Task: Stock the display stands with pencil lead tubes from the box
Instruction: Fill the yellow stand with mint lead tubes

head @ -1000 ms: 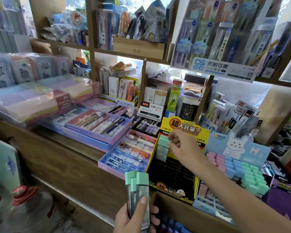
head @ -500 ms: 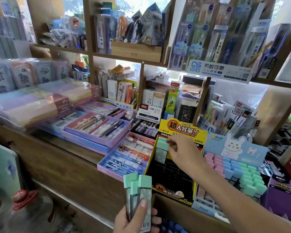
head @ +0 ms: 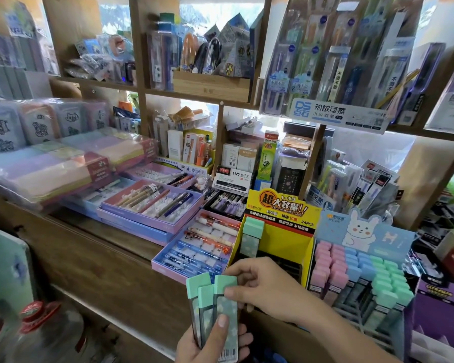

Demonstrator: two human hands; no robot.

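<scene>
Presently the left grip (head: 210,344), low in view, is curled round three mint-capped lead tubes (head: 202,284), thumb across the front. The right grip (head: 262,284) pinches the cap of the rightmost one. A matching single tube (head: 250,235) stands in the top-left slot of the yellow display stand (head: 283,208). The bunny stand (head: 364,231) just beside it holds rows of pink, blue and green tubes.

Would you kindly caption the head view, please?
Right hand pinches a green-capped lead tube held in the left hand.
</scene>
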